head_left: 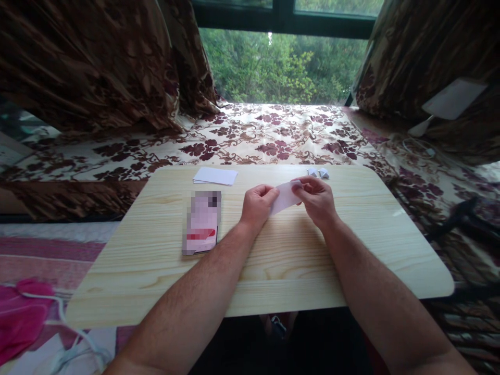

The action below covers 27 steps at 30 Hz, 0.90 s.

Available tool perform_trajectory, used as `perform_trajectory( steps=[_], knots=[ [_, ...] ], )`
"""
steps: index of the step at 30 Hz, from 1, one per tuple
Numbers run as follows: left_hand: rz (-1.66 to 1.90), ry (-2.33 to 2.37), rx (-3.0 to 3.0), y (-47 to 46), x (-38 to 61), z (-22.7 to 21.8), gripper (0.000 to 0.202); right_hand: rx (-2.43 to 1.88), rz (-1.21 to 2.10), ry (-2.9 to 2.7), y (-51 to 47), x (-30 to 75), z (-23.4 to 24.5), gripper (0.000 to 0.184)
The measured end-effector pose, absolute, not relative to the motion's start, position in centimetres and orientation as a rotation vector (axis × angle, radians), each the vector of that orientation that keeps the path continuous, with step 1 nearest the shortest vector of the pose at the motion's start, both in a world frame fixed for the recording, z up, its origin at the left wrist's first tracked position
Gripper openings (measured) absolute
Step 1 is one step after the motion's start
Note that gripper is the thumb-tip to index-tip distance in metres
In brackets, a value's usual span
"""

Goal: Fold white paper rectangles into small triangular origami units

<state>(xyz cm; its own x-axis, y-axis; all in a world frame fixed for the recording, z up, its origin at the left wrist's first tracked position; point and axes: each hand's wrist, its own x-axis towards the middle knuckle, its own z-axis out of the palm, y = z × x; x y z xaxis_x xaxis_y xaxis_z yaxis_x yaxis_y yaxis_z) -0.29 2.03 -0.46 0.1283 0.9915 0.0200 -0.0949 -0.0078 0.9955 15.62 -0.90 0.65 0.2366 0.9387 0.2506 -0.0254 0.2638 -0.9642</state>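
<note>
A small white sheet of paper (286, 197) is stretched between my two hands above the table. My left hand (258, 205) pinches its left end between thumb and curled fingers. At the opposite end, my right hand (315, 198) grips the paper near its upper right corner. Just behind my right hand sit two small folded white paper pieces (323, 173), partly hidden by the fingers. A stack of white paper slips (215, 176) lies at the table's back left.
The light wood-grain table (281, 281) has rounded corners. A pink phone-shaped object (202, 221), blurred out, lies left of my left forearm. Beyond the table are a floral-covered ledge (273, 130) and curtains. A white lamp (453, 99) stands at the right.
</note>
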Motion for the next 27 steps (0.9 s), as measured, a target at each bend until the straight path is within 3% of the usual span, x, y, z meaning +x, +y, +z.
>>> perform_trajectory(
  steps=[10,20,27],
  knots=[
    [1.196,0.996,1.065,1.8,-0.1,0.4,0.024,-0.979,0.989,-1.248,-1.5,15.3,0.8,0.018],
    [1.237,0.947,1.049,2.0,-0.2,0.2,0.022,-1.005,0.918,-1.389,-1.5,15.3,0.4,0.032],
    [1.226,0.920,1.038,2.0,-0.2,0.0,0.025,-0.974,0.861,-1.455,-1.5,15.3,0.4,0.025]
  ],
)
